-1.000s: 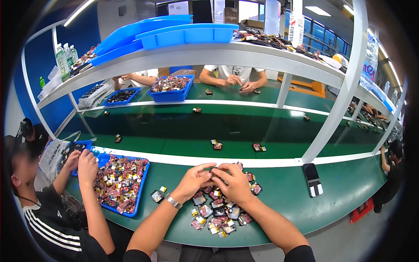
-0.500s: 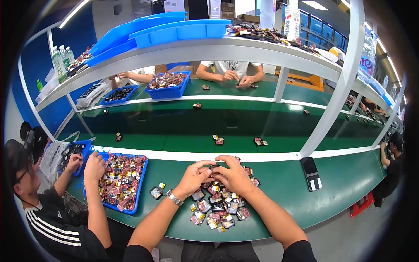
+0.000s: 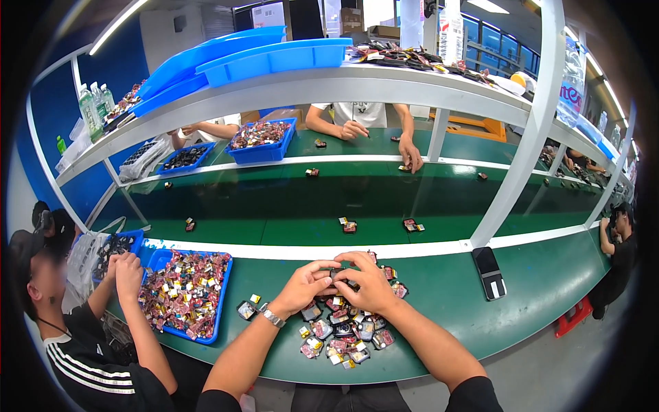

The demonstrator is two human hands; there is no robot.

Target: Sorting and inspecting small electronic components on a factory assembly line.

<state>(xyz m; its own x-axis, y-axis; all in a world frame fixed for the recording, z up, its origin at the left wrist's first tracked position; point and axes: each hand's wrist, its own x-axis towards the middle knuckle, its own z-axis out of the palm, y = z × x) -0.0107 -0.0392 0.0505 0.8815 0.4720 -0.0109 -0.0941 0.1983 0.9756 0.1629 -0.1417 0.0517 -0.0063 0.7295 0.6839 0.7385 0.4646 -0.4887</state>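
Note:
Both of my hands meet over a pile of small electronic assemblies (image 3: 343, 331) in front of me. Between my fingertips is a small dark device housing (image 3: 336, 273), mostly covered by the fingers. My left hand (image 3: 306, 285) grips it from the left with bent fingers, and my right hand (image 3: 368, 281) closes on it from the right. The piled pieces show dark casings, red circuit boards and silver-and-yellow cells. A lone assembly (image 3: 246, 310) with a yellow-edged cell lies left of the pile, near my watch wrist.
A blue tray (image 3: 224, 302) heaped with circuit boards stands left, beside a co-worker's hands (image 3: 125, 271). A black phone-like slab (image 3: 489, 275) lies right. Beyond a white rail, spaced assemblies (image 3: 349, 225) rest on the green belt (image 3: 288, 199). A shelf post (image 3: 518, 130) rises at right.
My hands stay together over the pile, shifting only slightly. Across the belt, a co-worker's hand has reached out to an assembly. The left neighbour's hands have come together beside the tray.

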